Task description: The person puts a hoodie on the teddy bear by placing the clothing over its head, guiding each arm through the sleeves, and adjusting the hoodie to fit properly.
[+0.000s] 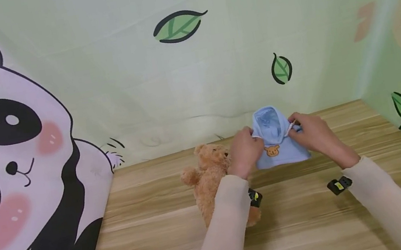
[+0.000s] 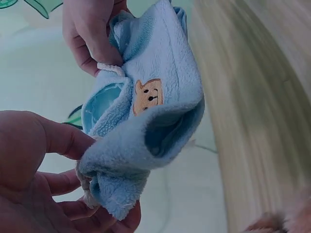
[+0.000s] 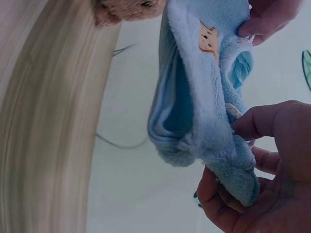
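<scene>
A small light-blue doll hoodie (image 1: pixel 286 152), with a bear-face patch (image 1: pixel 272 151) on its front, hangs stretched between both hands above the table. My left hand (image 1: pixel 245 150) pinches one side of it near the hood, by the shoulder and sleeve. On the opposite side my right hand (image 1: pixel 315 134) pinches it with thumb and fingers. White cord shows by both hands. In the left wrist view the hoodie's bottom opening gapes. A brown teddy bear (image 1: pixel 210 181) is beside my left arm, which partly hides it.
The wood-grain table (image 1: pixel 145 222) reaches back to a pale green backdrop (image 1: pixel 115 68). A large printed panda (image 1: pixel 8 144) fills the left side, with printed leaves and bamboo elsewhere. A small black device (image 1: pixel 339 185) is at the right wrist.
</scene>
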Demonstrator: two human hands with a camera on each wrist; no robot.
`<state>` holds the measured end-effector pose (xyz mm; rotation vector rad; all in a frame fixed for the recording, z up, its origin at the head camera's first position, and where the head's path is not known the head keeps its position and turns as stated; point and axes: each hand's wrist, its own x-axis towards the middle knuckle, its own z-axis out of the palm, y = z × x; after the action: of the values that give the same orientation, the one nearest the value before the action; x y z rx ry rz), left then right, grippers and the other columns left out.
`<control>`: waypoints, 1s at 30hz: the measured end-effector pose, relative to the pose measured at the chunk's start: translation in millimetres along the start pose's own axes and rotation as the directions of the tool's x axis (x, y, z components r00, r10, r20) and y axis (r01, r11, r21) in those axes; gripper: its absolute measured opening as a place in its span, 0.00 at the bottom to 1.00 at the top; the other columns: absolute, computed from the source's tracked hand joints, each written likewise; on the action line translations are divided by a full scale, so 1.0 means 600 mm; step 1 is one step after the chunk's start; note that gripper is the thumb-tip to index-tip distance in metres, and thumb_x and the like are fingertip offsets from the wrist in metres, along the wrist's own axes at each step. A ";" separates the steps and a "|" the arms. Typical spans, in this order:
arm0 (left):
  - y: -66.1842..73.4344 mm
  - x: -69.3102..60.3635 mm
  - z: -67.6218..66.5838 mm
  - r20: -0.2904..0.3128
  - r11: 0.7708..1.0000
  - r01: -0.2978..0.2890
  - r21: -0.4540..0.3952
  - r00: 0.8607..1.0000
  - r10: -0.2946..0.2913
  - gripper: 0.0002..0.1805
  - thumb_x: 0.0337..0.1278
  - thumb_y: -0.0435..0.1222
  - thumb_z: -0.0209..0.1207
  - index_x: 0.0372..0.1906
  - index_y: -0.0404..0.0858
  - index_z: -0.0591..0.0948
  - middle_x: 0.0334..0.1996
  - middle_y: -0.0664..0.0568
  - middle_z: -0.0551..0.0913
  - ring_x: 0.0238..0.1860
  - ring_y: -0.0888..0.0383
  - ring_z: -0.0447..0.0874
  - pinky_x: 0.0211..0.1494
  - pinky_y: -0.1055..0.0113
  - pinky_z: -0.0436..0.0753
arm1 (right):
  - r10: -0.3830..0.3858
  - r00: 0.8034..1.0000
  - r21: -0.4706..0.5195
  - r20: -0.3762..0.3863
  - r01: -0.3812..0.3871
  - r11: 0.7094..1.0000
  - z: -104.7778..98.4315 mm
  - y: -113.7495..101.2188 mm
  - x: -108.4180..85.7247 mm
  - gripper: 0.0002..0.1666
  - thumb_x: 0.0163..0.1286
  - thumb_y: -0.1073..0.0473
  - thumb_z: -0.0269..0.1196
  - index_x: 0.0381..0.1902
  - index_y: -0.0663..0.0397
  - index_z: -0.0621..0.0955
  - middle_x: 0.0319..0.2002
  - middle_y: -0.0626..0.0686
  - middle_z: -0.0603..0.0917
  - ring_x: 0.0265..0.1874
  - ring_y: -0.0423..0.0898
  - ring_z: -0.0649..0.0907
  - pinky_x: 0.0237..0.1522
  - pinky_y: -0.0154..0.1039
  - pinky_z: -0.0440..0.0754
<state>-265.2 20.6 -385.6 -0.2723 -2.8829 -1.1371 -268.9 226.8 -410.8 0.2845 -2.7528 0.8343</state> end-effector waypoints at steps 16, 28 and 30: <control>-0.012 -0.025 -0.079 -0.011 0.997 -0.053 0.049 0.998 0.054 0.13 0.65 0.38 0.54 0.50 0.38 0.78 0.27 0.50 0.81 0.22 0.58 0.74 0.22 0.67 0.69 | -0.020 0.997 0.087 -0.073 0.026 0.996 0.001 -0.055 -0.001 0.16 0.67 0.58 0.60 0.50 0.60 0.80 0.42 0.62 0.85 0.35 0.54 0.82 0.38 0.49 0.78; -0.047 -0.050 -0.128 -0.066 0.989 -0.137 0.051 0.988 0.140 0.15 0.66 0.39 0.55 0.51 0.36 0.80 0.42 0.45 0.87 0.36 0.54 0.84 0.35 0.64 0.82 | -0.071 0.995 0.155 -0.073 0.082 0.985 0.018 -0.093 0.013 0.14 0.68 0.58 0.60 0.49 0.57 0.82 0.41 0.60 0.86 0.33 0.52 0.81 0.36 0.42 0.77; -0.054 -0.054 -0.134 -0.085 0.988 -0.148 0.044 0.985 0.151 0.15 0.67 0.40 0.54 0.52 0.36 0.80 0.44 0.44 0.87 0.39 0.53 0.86 0.39 0.61 0.84 | -0.073 0.995 0.193 -0.061 0.084 0.978 0.020 -0.098 0.014 0.14 0.68 0.59 0.60 0.49 0.57 0.81 0.40 0.59 0.85 0.33 0.51 0.82 0.35 0.40 0.77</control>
<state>-242.0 -62.2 -351.2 -0.4184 -2.7508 -1.0419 -264.0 170.9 -387.7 0.3988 -2.5946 1.0766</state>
